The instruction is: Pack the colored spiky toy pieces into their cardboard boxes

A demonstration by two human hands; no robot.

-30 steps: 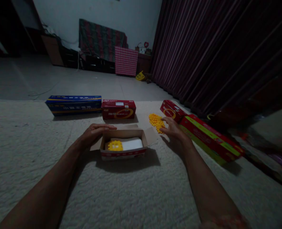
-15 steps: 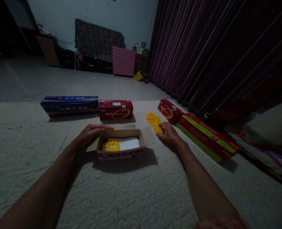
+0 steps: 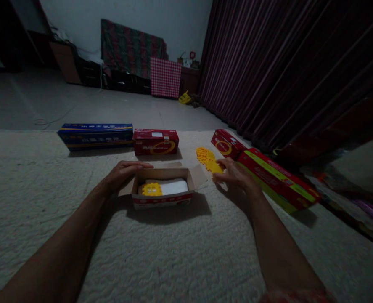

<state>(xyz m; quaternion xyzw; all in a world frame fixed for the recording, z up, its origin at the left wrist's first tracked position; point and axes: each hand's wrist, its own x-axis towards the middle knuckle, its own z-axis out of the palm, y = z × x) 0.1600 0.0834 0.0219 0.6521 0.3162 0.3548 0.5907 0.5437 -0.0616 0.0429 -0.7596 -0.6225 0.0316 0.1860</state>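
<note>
An open cardboard box [image 3: 162,201] with a red and white front sits on the pale quilted mat. Inside it lie a white block-like item [image 3: 175,187] and a yellow toothed plastic piece [image 3: 152,189] with window-like holes. My left hand [image 3: 123,174] rests at the box's back left corner, its fingers stretched along the rim and its thumb partly hidden. To the right of the box, my right hand [image 3: 235,173] pinches a yellow toothed plastic building piece [image 3: 216,167] between thumb and fingers. Behind it, touching or overlapping, are several more yellow pieces [image 3: 203,155].
A long blue box [image 3: 98,138] and a red box [image 3: 155,142] stand in a row beyond the open box. Another red box [image 3: 226,144] and a red-and-green box [image 3: 277,179] stand at the right, near the dark curtain [image 3: 262,71]. The quilted mat [image 3: 173,252] covers the floor.
My right hand has moved slightly right, with the yellow piece in its fingers shifting away from the others. The left hand stays at the box. The whole view has shifted a little.
</note>
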